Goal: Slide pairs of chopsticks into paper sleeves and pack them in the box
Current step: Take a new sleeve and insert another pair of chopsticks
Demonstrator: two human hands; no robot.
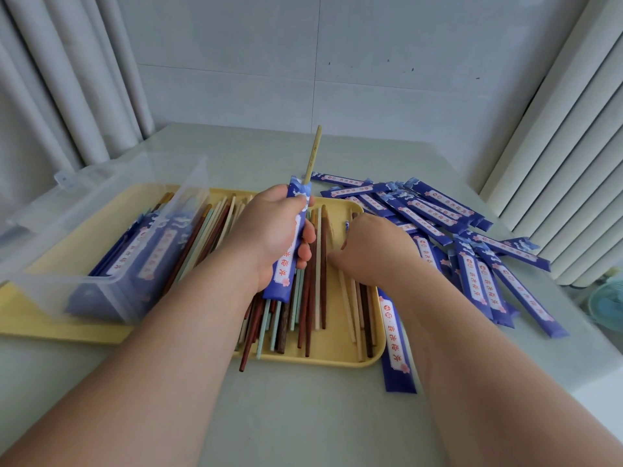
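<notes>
My left hand [269, 230] grips a blue paper sleeve [281, 278] held upright over the yellow tray [340, 360]. One pale chopstick [313, 156] sticks out of the sleeve's top. My right hand [374, 254] reaches down among the loose chopsticks [312, 298] on the tray's right side, fingers curled; what they hold is hidden. A clear plastic box [101, 230] on the left of the tray holds several filled blue sleeves.
A pile of blue sleeves [472, 241] spreads over the pale table to the right of the tray. One sleeve [396, 345] lies along the tray's right edge. Curtains hang at left and right, with a wall behind.
</notes>
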